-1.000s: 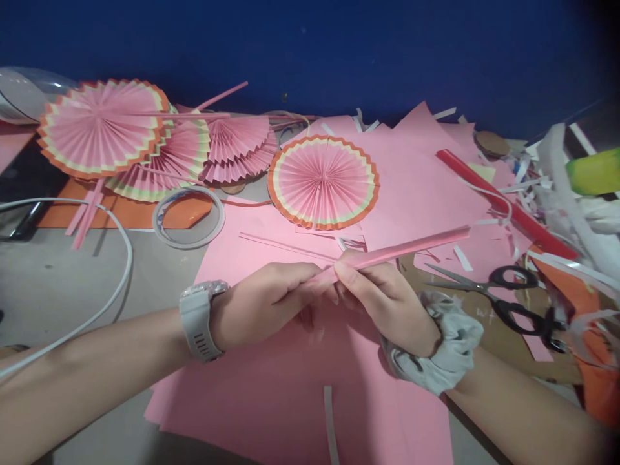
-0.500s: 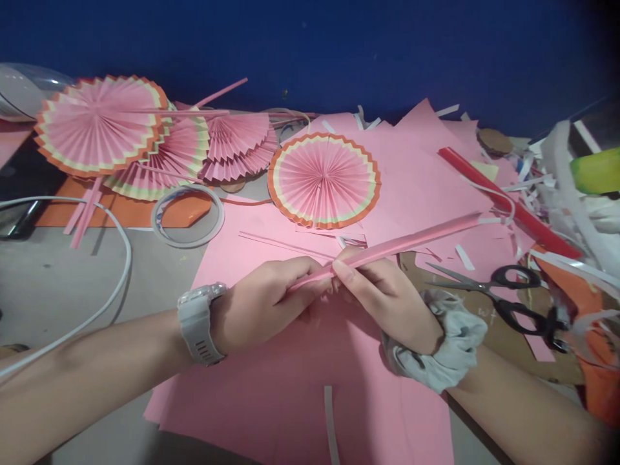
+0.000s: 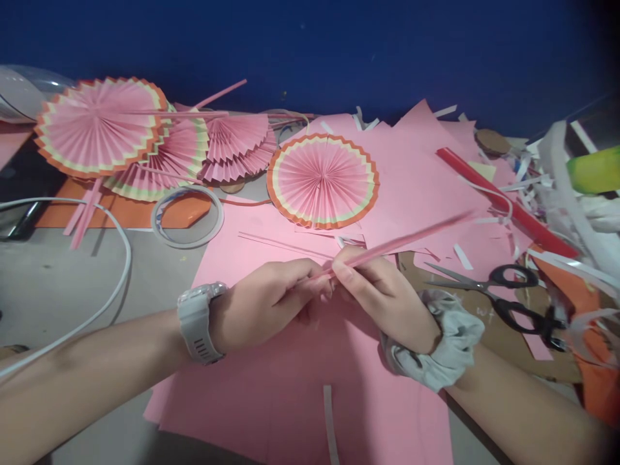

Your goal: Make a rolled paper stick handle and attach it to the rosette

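Observation:
A narrow folded pink paper strip (image 3: 407, 241) runs between my two hands and sticks out to the upper right, its far end blurred. My left hand (image 3: 271, 297), below a grey wristwatch, is closed on the strip's lower end. My right hand (image 3: 382, 294), with a grey scrunchie at the wrist, pinches the strip just beside it. Both hands are over large pink paper sheets (image 3: 271, 400). Just beyond them lies a round pleated paper fan (image 3: 323, 181), pink with a yellow and orange rim. A thin pink strip (image 3: 281, 243) rests on the sheet behind my left hand.
More pleated fans (image 3: 97, 129) are stacked at the back left, near a tape roll (image 3: 188, 217) and a white cable (image 3: 126, 258). Black-handled scissors (image 3: 513, 297) lie on cardboard at the right. Beyond are a red strip (image 3: 508, 203) and paper scraps. A white strip (image 3: 330, 423) lies in front.
The pink strip has turned or narrowed in my fingers, now showing a thinner side, and its far end has shifted slightly. Both hands stay in nearly the same place.

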Action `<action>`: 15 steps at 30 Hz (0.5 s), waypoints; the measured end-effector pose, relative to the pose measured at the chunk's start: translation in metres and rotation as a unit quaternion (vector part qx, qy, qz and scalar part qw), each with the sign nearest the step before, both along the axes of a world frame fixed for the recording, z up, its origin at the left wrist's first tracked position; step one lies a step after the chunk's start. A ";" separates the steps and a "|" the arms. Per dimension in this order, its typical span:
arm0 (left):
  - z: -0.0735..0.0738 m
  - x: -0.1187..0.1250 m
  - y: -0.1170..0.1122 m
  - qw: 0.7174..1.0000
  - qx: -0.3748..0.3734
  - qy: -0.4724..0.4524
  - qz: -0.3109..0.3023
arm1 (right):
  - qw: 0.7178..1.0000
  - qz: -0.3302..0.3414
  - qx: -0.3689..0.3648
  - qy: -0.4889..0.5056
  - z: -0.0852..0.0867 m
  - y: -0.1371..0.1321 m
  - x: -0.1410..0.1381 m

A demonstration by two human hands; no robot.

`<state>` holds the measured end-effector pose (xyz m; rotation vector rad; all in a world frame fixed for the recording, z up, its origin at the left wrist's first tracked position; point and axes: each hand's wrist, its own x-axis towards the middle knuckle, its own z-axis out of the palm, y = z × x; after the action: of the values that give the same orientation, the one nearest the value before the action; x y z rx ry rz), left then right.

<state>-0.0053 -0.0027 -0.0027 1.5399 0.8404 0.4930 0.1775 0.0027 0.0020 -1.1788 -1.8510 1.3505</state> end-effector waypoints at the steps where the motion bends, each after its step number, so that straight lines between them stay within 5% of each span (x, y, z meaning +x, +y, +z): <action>1: 0.000 0.000 0.000 1.000 -0.005 -0.006 -0.011 | 1.000 0.007 0.005 0.008 0.000 0.000 0.001; 6: 0.002 -0.001 0.001 0.997 -0.043 -0.031 -0.061 | 0.998 0.036 0.041 0.037 -0.003 -0.002 0.004; 15: 0.003 0.000 0.001 0.998 -0.019 -0.005 -0.055 | 0.998 0.003 0.062 0.013 -0.002 -0.004 0.001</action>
<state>-0.0048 -0.0018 0.0008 1.5377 0.7487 0.4029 0.1789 -0.0018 -0.0005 -1.0882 -1.8910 1.2301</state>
